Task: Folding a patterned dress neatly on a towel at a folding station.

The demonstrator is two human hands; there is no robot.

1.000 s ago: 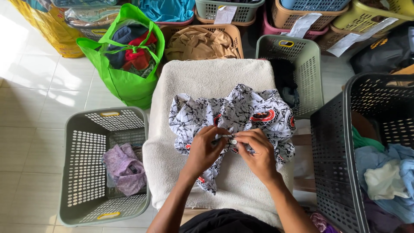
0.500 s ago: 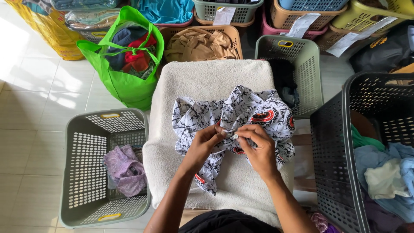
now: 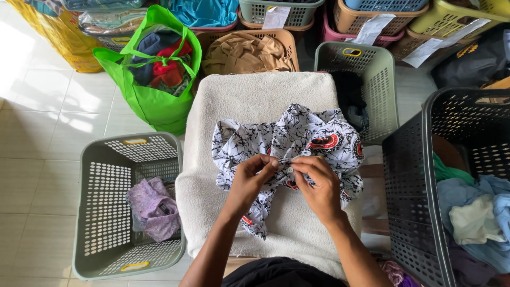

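**Hands work at a button on a crumpled patterned shirt**

Since the earlier frames the shirt has bunched up a little more toward the middle, and both hands have drawn closer together at its front edge; the baskets around have not shifted.

The black-and-white patterned shirt (image 3: 297,143), with red round emblems, lies crumpled on a cream towel-covered surface (image 3: 255,95), roughly at its centre and just in front of the person. The left hand (image 3: 249,178) pinches a fold of the cloth, fingers closed on it. The right hand (image 3: 317,183) is likewise clamped on the shirt's edge, thumb and forefinger meeting around a small pale button (image 3: 290,169) between the two hands. The fingertips of both hands nearly touch.

The shirt looks thin, light and limp: it folds and sags wherever it is not held, so it will slide and crumple rather than keep a shape. The firmest places to take hold seem to be the stitched front edge by the button, the collar or the shoulder seams.

To the person's left stands a grey-green basket (image 3: 95,223) on the tiled floor with a lilac garment (image 3: 151,207) inside. To the right a dark basket (image 3: 409,202) holds blue and green clothes. Beyond the surface are a green bag (image 3: 154,106) of clothing and further baskets.
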